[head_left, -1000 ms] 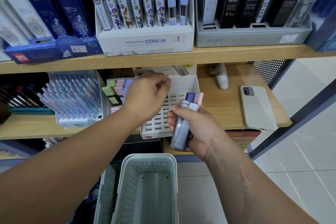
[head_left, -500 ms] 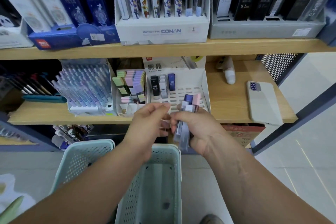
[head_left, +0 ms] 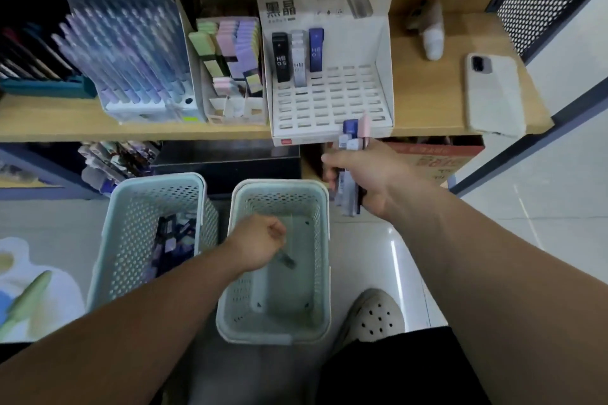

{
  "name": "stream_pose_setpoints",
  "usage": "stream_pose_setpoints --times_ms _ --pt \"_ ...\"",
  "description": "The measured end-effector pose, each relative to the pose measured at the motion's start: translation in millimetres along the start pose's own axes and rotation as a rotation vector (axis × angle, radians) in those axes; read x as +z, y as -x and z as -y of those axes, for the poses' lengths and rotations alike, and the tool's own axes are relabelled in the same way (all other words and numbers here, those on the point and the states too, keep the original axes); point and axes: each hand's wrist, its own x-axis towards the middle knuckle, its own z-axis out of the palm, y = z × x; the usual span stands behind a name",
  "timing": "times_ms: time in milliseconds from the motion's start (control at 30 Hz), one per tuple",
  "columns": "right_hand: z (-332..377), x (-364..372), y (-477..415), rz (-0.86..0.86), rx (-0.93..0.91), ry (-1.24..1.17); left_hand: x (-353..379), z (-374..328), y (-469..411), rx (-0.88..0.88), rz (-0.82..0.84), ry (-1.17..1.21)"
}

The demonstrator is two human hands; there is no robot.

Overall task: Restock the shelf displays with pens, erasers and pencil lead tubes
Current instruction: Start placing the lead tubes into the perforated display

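Note:
A white slotted display box (head_left: 330, 102) on the wooden shelf holds three lead tubes (head_left: 297, 56) in its back row: black, clear and blue. My right hand (head_left: 368, 174) is below the box's front edge, shut on a bundle of lead tubes (head_left: 352, 141) in blue, pink and grey. My left hand (head_left: 260, 245) is down inside the right-hand pale green basket (head_left: 324, 240), fingers curled around a small dark tube (head_left: 286, 261) near the basket floor. Left of the box stand pastel erasers (head_left: 230, 52) and a rack of purple pens (head_left: 128, 56).
A second pale green basket (head_left: 115, 230) on the left holds several dark packets. A phone (head_left: 493, 92) and a small white bottle (head_left: 432, 43) lie on the shelf to the right. My shoe (head_left: 376, 316) is beside the basket. A cardboard box (head_left: 437, 154) sits under the shelf.
My left hand has dropped from beside the right hand down into the right basket and closed on a tube. The view has tilted downward. My right hand still holds its bundle.

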Motion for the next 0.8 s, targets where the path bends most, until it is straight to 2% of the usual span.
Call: stream_pose_setpoints --times_ms 67,167,233,467,633,800 --pt "-15 -2 3 -0.001 0.004 -0.011 15 21 -12 -0.007 0.011 -0.125" --pt "-43 -9 9 -0.034 0.039 0.015 37 44 -29 -0.101 0.042 -0.148" --pt "-57 -17 12 -0.068 0.083 0.048 52 56 -40 -0.110 0.060 -0.253" --pt "-58 -38 15 -0.118 0.152 -0.059 89 85 -75 0.012 0.148 -0.534" --pt "-54 -34 10 -0.097 0.206 -0.124 87 96 -91 0.153 0.177 -0.956" --pt "-57 -36 4 -0.113 0.246 -0.121 98 98 -101 0.216 0.151 -1.029"
